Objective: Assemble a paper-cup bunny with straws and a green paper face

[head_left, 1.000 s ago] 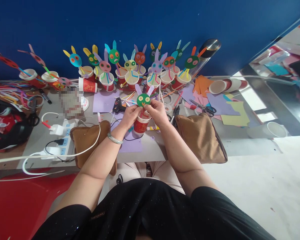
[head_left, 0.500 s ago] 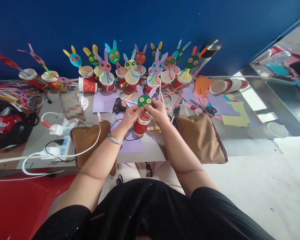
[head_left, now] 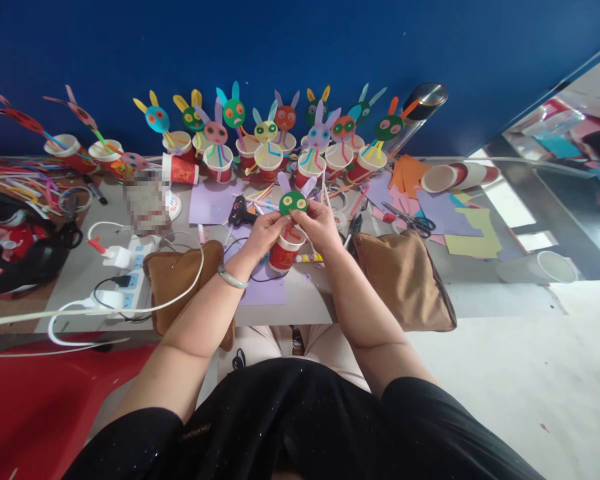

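Note:
Both hands pinch the lower edge of a green paper rabbit face (head_left: pixel 293 203) with round yellow eyes and purple ears. My left hand (head_left: pixel 268 232) grips its left side, and my right hand (head_left: pixel 322 227) grips its right side. Fingers partly hide the bottom of the face. Below it stands an upright red paper cup (head_left: pixel 283 259) with a white rim; red strips show at its mouth. A purple paper sheet (head_left: pixel 264 292) lies under the cup. Close by are a yellow glue stick (head_left: pixel 308 258) and a black glue gun (head_left: pixel 240 212).
Several finished rabbit cups (head_left: pixel 269 159) line the blue wall (head_left: pixel 300 47). Brown cushions (head_left: pixel 403 280) flank my forearms. A power strip (head_left: pixel 139 283) with white cables sits at left. Scissors (head_left: pixel 416 223), coloured paper (head_left: pixel 473 233) and stacked cups (head_left: pixel 457 177) lie at right.
The whole view has shifted slightly, so things appear a little further right. Both hands keep their pinch on the green rabbit face above the cup.

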`<action>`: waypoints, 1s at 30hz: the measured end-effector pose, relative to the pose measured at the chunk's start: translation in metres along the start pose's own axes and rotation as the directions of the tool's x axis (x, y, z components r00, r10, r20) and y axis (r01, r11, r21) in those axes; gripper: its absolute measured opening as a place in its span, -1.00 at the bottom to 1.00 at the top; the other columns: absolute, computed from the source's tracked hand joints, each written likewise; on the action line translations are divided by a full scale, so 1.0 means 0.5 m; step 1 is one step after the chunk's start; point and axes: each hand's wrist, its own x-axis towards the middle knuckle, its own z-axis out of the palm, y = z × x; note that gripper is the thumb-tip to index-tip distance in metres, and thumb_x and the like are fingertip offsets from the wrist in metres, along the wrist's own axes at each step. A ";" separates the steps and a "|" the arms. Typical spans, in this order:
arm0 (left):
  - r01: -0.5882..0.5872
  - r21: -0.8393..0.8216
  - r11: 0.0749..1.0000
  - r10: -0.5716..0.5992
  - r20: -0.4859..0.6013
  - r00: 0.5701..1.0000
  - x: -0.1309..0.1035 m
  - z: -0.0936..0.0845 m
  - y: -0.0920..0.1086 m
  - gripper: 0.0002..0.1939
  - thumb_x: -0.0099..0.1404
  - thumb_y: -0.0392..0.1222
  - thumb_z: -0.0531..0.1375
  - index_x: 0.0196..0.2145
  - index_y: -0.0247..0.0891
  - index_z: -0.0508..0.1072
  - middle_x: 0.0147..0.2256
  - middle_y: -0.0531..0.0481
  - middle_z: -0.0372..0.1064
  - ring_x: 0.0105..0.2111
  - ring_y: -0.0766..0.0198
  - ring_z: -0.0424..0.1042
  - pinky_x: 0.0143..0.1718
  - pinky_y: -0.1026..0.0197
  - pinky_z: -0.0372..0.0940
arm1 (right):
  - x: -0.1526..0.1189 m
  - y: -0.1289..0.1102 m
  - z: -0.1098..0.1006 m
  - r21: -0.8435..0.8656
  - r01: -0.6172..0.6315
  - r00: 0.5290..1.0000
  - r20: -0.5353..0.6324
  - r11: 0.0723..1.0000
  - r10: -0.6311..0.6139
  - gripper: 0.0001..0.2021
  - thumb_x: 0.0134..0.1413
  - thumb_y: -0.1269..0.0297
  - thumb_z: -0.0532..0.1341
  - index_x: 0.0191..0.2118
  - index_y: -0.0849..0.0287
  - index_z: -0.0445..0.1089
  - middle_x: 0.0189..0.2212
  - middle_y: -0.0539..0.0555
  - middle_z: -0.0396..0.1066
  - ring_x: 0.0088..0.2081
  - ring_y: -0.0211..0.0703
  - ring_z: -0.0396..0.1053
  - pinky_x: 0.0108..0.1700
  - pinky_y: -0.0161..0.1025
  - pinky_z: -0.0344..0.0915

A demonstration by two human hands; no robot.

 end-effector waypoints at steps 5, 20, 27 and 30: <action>0.042 -0.011 0.999 -0.042 0.027 0.999 0.003 -0.001 -0.004 -0.64 0.25 -0.01 0.48 -0.49 -0.31 0.52 -0.55 0.09 0.40 -0.52 0.38 0.31 -0.41 0.27 0.20 | 0.001 -0.010 -0.009 -0.024 -0.014 1.000 0.010 1.000 0.015 -0.70 -0.14 0.01 0.38 -0.50 0.11 0.38 -0.58 -0.10 0.30 -0.51 -0.34 0.14 -0.43 -0.29 0.13; 0.013 0.013 1.000 -0.014 0.035 0.999 0.004 -0.004 -0.010 -0.60 0.23 0.03 0.47 -0.54 -0.29 0.50 -0.56 0.07 0.38 -0.51 0.37 0.29 -0.41 0.28 0.20 | 0.002 -0.004 -0.013 -0.022 -0.013 1.000 0.023 1.000 0.013 -0.63 -0.16 -0.05 0.45 -0.52 0.10 0.37 -0.60 -0.10 0.29 -0.51 -0.32 0.16 -0.43 -0.28 0.17; -0.014 0.035 0.999 0.013 0.028 1.000 0.005 -0.004 -0.014 -0.55 0.22 0.07 0.47 -0.58 -0.27 0.44 -0.58 0.08 0.34 -0.49 0.36 0.26 -0.40 0.27 0.19 | 0.005 -0.003 -0.012 -0.046 0.003 1.000 0.024 0.999 -0.002 -0.68 -0.15 0.02 0.40 -0.54 0.10 0.33 -0.60 -0.10 0.27 -0.50 -0.32 0.15 -0.44 -0.28 0.16; -0.013 0.036 0.999 0.012 0.034 0.999 0.004 -0.005 -0.015 -0.55 0.22 0.08 0.47 -0.57 -0.28 0.45 -0.55 0.07 0.36 -0.49 0.36 0.27 -0.41 0.27 0.18 | 0.006 0.001 -0.011 -0.055 0.004 1.000 0.012 0.998 -0.003 -0.71 -0.14 0.05 0.38 -0.54 0.10 0.32 -0.59 -0.08 0.29 -0.48 -0.31 0.16 -0.44 -0.29 0.14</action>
